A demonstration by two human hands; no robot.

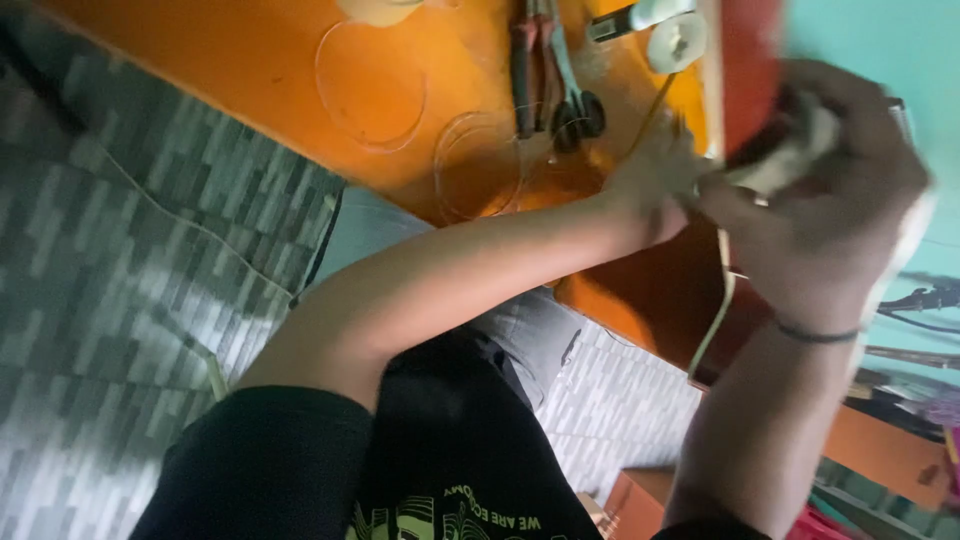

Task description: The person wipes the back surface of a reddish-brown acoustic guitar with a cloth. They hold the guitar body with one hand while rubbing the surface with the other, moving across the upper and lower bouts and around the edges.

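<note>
My right hand [820, 200], with a dark band at the wrist, is closed around a blurred white plug-like object [790, 160] at the edge of an orange table [250, 60]. My left hand [655, 180] reaches in beside it, and its fingers pinch where a white cable [715, 320] meets that object. The cable hangs down past the table edge between my two forearms. Motion blur hides the fingertips and the object's exact shape.
On the table lie pliers and scissors with dark handles [560, 80], a white roll [677, 40] and two clear round discs [370, 85]. Grey patterned flooring [120, 250] spreads to the left. A teal wall [880, 40] and dark wires [925, 300] are at right.
</note>
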